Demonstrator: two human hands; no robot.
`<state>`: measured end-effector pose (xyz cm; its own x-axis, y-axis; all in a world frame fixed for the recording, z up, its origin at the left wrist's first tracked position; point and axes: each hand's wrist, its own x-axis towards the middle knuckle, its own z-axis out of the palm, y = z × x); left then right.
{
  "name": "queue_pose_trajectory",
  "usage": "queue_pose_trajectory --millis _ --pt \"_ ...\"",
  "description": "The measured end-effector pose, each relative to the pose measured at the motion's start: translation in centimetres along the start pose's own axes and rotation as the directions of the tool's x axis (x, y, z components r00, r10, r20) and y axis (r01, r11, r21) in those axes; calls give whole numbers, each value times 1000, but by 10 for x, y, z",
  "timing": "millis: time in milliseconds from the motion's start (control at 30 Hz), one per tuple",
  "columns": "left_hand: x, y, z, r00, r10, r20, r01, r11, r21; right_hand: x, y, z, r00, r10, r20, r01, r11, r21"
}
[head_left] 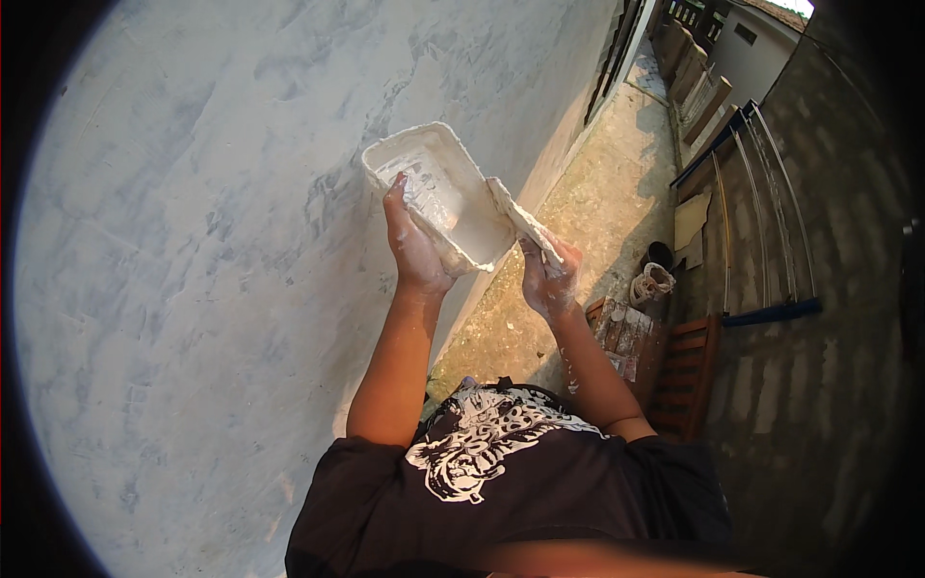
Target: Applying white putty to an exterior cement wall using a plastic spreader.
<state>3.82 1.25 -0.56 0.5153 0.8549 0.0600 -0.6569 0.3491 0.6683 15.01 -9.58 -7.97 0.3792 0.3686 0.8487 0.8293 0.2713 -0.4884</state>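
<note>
My left hand (pixel 416 249) grips the near left side of a white rectangular tub (pixel 469 229), its thumb hooked over the rim. White paste coats the tub's inside and edges. In my right hand (pixel 552 279) is a flat, paste-covered scraper (pixel 520 221), seen nearly edge-on, its far end against or very close to the tub's right rim. The fingers of this hand are closed around its near end. White smears mark both hands and the right forearm. Just left of the tub stands a wall (pixel 212 260) with patchy grey-white plaster.
A concrete path (pixel 578 207) runs ahead along the wall. To the right are a paste-stained bucket (pixel 652 283), a dark bucket (pixel 660 255), a splattered wooden stool (pixel 621 332) and a brown slatted chair (pixel 684 376). A drying rack (pixel 761 202) leans by the right wall.
</note>
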Motion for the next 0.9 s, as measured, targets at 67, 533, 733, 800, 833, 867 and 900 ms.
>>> queue_pose_trajectory --millis 67,533,733,800,833,867,900 --pt "4 -2 -5 998 -4 63 8 997 -72 -4 10 3 1000 -17 5 17 1000 -5" --pt "13 0 -9 997 10 74 -3 996 -91 -15 44 -20 966 136 221 -112 987 -118" --pt "15 5 -38 989 -26 146 7 991 133 56 51 -64 792 531 302 -483 847 -221" --pt "10 2 -40 987 -66 149 49 992 116 95 25 -73 851 357 386 -288 931 -226" --pt "7 0 -38 991 -77 105 69 994 83 111 10 -72 852 294 432 -221 952 -213" --pt "5 2 -38 995 -82 60 79 996 50 124 -4 -67 850 223 478 -149 971 -188" --pt "5 0 -43 995 -83 53 80 995 54 131 -10 -55 847 226 481 -154 971 -184"
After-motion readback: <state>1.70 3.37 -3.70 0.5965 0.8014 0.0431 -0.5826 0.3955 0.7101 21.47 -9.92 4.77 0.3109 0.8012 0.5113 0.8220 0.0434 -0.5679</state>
